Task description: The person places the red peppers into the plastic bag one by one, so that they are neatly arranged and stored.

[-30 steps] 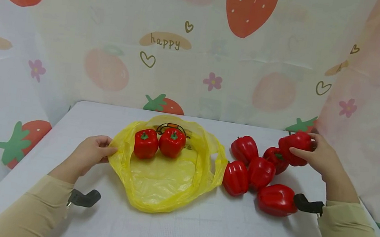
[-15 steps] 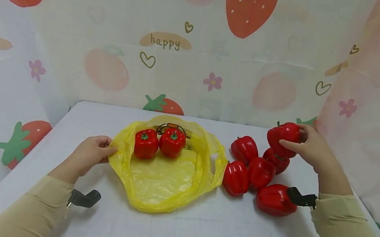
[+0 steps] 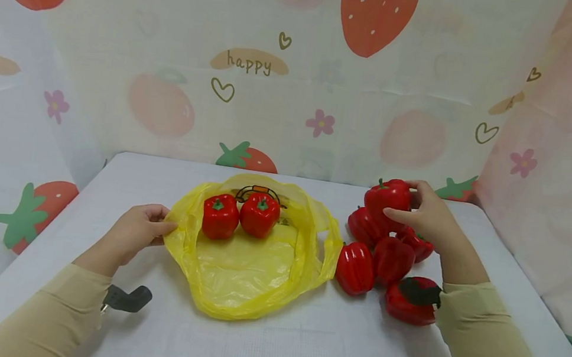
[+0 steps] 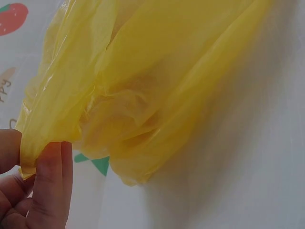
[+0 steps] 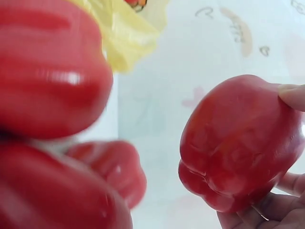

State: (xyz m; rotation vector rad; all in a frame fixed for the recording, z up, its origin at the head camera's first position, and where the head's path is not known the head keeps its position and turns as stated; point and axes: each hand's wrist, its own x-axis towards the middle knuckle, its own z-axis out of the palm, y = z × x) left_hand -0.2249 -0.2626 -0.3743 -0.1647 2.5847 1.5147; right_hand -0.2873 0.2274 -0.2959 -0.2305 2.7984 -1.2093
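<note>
A yellow plastic bag lies open-mouthed on the table, with two red bell peppers inside toward its back. My left hand pinches the left rim of the bag; the left wrist view shows the thin film between thumb and fingers. Over the pile on the right, my right hand grips a red bell pepper with a green stem. In the right wrist view that held bell pepper shows its lobed bottom end, with thumb and fingers on either side.
Several loose red bell peppers stand and lie close together right of the bag, the leftmost touching its edge. A white table reaches back to a strawberry-printed cloth. A dark wrist mount sticks out from the left sleeve.
My right hand has carried its bell pepper left, from the far right side to above the back of the pile. The left hand and the bag have stayed put.
</note>
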